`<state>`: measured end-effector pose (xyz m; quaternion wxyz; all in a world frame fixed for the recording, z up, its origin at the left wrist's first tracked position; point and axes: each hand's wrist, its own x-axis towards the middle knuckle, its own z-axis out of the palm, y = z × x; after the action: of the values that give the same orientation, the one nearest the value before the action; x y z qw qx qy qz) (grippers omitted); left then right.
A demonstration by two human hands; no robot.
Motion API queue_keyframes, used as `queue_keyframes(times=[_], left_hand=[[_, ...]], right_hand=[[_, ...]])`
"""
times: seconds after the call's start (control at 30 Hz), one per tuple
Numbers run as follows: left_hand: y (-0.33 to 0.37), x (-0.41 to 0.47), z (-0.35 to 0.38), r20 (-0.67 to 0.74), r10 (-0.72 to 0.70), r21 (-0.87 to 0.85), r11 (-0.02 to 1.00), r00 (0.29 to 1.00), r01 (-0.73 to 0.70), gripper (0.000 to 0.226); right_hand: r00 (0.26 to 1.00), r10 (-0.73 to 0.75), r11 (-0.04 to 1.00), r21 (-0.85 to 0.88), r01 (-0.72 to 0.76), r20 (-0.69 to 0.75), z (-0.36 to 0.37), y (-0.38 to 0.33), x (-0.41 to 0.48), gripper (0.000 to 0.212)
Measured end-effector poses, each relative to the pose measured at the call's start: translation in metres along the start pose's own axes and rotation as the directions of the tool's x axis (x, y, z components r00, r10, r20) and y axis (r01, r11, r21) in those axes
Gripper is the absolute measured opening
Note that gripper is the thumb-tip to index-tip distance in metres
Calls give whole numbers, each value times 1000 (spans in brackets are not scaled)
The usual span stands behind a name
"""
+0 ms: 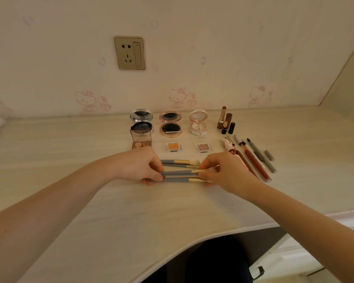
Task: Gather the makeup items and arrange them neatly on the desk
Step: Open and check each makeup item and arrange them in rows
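Several slim makeup brushes (pixel 176 172) with matte grey handles and gold metal ferrules lie side by side on the pale wood-grain table (pixel 110 201), between the hands. The left hand (pixel 138 166) pinches the nearer brushes' handle ends and the right hand (pixel 226 170) their ferrule ends. Behind stand three round, glossy open compacts (pixel 170 127), their lettering too small to read.

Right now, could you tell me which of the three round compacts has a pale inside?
The rightmost compact, beside the lipsticks; the left compact and middle compact are dark inside.
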<state>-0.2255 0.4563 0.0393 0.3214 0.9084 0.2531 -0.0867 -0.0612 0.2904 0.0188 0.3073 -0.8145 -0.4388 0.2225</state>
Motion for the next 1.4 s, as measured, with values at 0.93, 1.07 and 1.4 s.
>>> queue_keyframes(times=[0.93,1.07,1.4], left_hand=[[-31,-6,30,-357,392,438,872,848,-219,37],[-33,-6,32,-378,414,449,864,828,-228,45],[-40,-2,35,-345,434,464,850,832,-251,40]], right_hand=[[984,-177,925,-342,164,-8,3,3,13,21],[985,-170,928,-336,163,9,2,2,15,21],[970,-244,829,-518,209,1,4,7,14,23]])
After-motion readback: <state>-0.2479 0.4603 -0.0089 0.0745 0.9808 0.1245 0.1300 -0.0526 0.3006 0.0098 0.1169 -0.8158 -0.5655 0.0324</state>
